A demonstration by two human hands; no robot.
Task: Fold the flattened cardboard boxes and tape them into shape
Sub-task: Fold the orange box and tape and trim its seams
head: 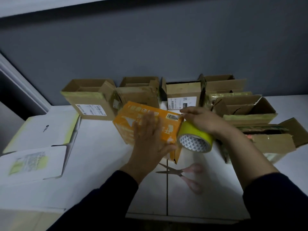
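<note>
White table [100,164], grey wall behind, brown boxes [90,100] standing along the back. At table centre you are pressing the orange box [128,124] down with your left hand [150,137], fingers flat and spread, probably to steady it. Your right hand [200,119] is gripping the tape roll [195,139] against its right end. The long axis is running left-right, the right end slightly nearer you.

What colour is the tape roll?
The tape roll is yellow-green, its white core printed with dark triangles. The head view shows it.
</note>
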